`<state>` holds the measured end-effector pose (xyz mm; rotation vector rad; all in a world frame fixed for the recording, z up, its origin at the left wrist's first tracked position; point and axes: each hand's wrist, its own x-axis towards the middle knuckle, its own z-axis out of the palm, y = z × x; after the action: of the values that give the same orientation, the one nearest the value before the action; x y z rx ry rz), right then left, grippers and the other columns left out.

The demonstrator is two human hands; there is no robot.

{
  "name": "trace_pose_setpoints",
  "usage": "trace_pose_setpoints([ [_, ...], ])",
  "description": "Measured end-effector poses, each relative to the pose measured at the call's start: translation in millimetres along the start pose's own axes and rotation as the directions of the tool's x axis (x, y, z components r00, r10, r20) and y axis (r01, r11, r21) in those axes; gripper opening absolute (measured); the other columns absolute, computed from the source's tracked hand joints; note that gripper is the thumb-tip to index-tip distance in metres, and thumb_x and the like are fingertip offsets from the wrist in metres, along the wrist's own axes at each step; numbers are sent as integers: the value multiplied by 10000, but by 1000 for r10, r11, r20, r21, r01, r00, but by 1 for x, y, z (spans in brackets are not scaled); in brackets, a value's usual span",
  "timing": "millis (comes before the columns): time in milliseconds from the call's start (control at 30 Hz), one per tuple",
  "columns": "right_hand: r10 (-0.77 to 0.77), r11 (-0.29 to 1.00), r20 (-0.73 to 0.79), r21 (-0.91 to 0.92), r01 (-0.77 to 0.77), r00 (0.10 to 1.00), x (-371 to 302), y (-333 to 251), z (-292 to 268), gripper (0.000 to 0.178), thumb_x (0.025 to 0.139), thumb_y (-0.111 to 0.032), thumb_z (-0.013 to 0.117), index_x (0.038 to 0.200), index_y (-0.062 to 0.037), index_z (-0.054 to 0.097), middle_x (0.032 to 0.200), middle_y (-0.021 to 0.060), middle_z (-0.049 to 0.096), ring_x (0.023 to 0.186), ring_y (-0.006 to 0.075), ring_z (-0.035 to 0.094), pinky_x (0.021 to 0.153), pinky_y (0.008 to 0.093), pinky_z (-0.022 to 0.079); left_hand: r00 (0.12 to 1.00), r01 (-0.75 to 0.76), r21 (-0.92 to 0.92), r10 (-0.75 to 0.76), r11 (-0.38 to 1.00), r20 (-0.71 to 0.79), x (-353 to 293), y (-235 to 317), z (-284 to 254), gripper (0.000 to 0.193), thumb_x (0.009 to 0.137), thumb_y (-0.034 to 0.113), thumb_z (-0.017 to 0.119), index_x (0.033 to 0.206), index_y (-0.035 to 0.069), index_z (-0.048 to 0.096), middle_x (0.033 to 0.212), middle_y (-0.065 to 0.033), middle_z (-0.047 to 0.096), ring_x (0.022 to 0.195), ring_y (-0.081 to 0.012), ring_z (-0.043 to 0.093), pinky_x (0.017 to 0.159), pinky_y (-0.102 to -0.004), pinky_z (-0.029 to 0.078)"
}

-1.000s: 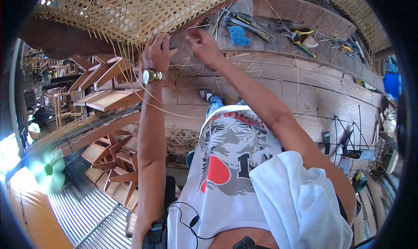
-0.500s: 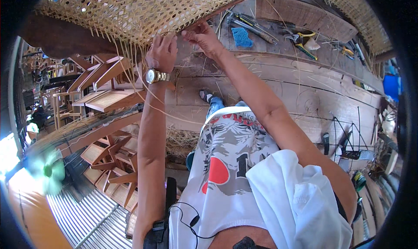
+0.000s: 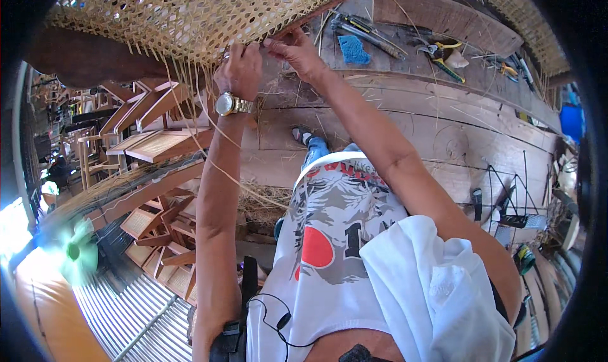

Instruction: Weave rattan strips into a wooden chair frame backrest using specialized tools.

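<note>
Cane webbing [image 3: 190,20] spans the top of the head view, its long axis left to right along a wooden frame [image 3: 95,58], loose strands [image 3: 197,80] pointing down. At the frame's near edge, two hands, the left [image 3: 239,70] and right [image 3: 301,57], have bent, narrow fingers; whether they pinch a strand, I cannot tell. One blue pad [image 3: 353,50] lies near the bench's [image 3: 413,67] near edge.
</note>
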<state>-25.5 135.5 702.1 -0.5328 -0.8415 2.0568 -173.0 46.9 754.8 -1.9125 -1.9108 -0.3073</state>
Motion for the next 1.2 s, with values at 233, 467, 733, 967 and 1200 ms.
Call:
trace_pose_setpoints([
  [233,-4,999,16,-37,5,1000,2,-2,-3,602,852,-94,848,1355,-64,520,1183,54,692,1024,173,679,867,342,572,982,119,-61,-127,991,-137,1,21,-2,129,940,226,689,1051,170,720,1016,-82,673,858,-300,721,693,-445,599],
  [467,-86,996,38,9,85,996,6,3,-5,626,801,-40,856,1332,-58,526,1184,84,709,1092,215,680,945,371,548,994,-1,-24,-2,1000,-109,4,10,-21,572,655,458,929,1039,73,752,1031,-80,721,973,-288,670,845,-435,585],
  [733,-72,990,51,-118,78,996,4,5,-23,619,793,-66,838,1340,-35,548,1114,89,715,979,189,699,876,356,563,981,-144,-96,130,985,-143,14,3,-42,59,935,171,717,967,124,734,971,-85,678,904,-292,698,748,-408,602],
  [967,-391,399,-182,-917,-12,902,-11,-43,-141,275,871,-139,713,1118,-21,688,1020,154,732,941,297,713,829,381,574,973,-100,-30,91,995,-212,20,11,-35,121,882,202,761,877,135,660,911,-70,634,735,-289,686,591,-423,572],
  [1200,-495,-276,11,-950,-145,869,2,-61,-240,198,903,-254,670,1036,-110,700,1005,152,709,978,361,690,856,475,578,986,-10,19,13,1000,-165,13,23,-31,199,875,265,781,911,126,643,901,-78,620,751,-320,675,621,-457,569],
])
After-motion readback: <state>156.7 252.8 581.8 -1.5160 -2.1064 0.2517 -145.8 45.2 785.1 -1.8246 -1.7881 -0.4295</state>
